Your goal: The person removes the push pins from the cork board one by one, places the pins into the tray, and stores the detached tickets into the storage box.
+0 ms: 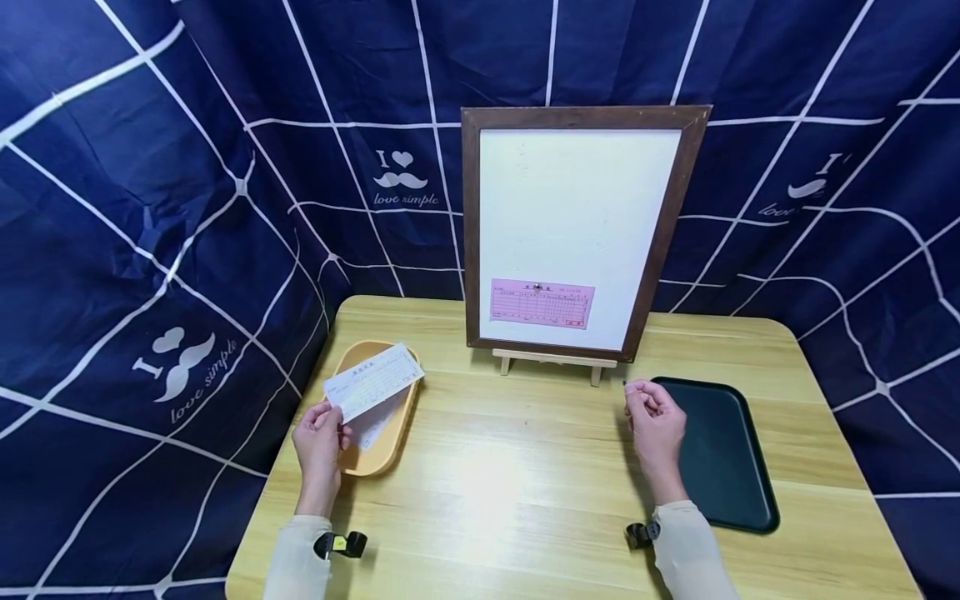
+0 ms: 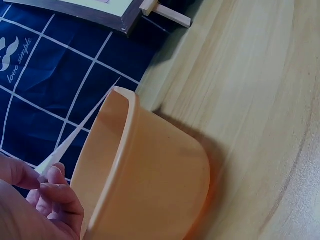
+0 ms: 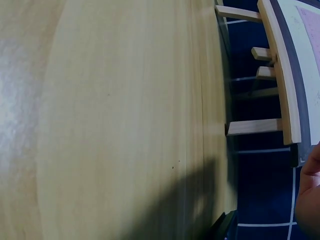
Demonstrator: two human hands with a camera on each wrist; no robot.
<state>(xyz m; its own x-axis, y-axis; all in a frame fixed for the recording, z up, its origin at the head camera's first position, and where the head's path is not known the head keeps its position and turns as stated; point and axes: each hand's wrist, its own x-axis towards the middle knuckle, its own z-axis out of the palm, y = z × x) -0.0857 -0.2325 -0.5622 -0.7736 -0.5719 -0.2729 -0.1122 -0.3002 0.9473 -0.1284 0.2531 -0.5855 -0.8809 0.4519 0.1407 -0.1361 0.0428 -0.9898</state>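
Observation:
My left hand (image 1: 318, 442) pinches a white printed paper slip (image 1: 375, 383) by its lower left corner, above an orange plastic bin (image 1: 388, 458). In the left wrist view the slip (image 2: 65, 148) appears nearly edge-on, between thumb and fingers, over the bin's opening. Another printed slip (image 1: 372, 427) lies inside the bin. My right hand (image 1: 657, 429) is raised beside a dark green tray (image 1: 723, 454), with thumb and fingertips pinching a tiny dark thing (image 1: 626, 383), too small to identify. At the right wrist view's edge, only part of that hand (image 3: 310, 197) shows.
A brown-framed white board (image 1: 577, 200) stands on a small wooden easel (image 1: 555, 358) at the table's back. A pink printed slip (image 1: 540, 308) is attached low on it, with a small dark spot at its top. Blue grid-patterned cloth (image 1: 390, 75) surrounds the wooden table (image 1: 465, 417).

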